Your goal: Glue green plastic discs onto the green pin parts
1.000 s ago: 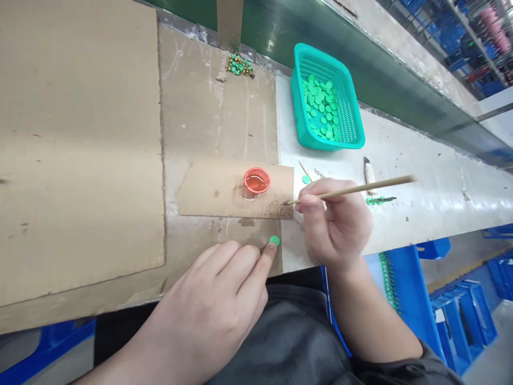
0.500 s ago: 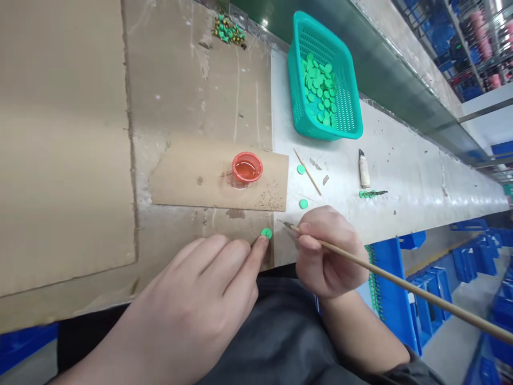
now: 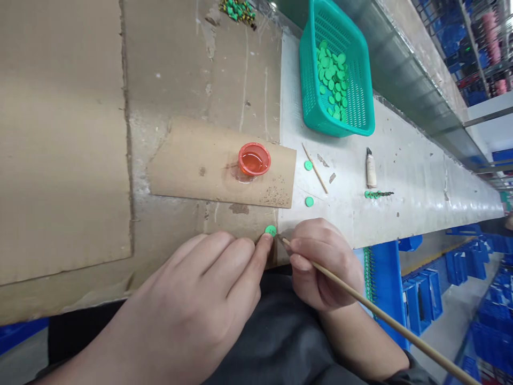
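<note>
The index fingertip of my left hand (image 3: 212,289) presses on the edge of a small green disc (image 3: 271,230), holding it on the work surface; the other fingers are curled. A few tiny dark specks show on the disc. My right hand (image 3: 326,262) pinches a long thin wooden stick (image 3: 360,298) with a fine dark tip, like a slim brush; I cannot tell its exact kind. That tip is just right of the disc, and whether it touches is unclear. Beyond the hands, a small red cup (image 3: 254,159) of liquid stands on a cardboard strip (image 3: 184,160) with tiny grains scattered at its right end.
A teal basket (image 3: 306,101) of green discs stands at the back. Two loose discs lie near a short thin stick (image 3: 315,168). Farther right are a small white bottle (image 3: 371,171) with a dark tip and a row of green pieces (image 3: 373,194). Blue bins (image 3: 425,299) stand below.
The right hand has moved left, bringing the stick's tip closer to the green disc. My left fingertip stays on the disc. The whole view has shifted slightly.
</note>
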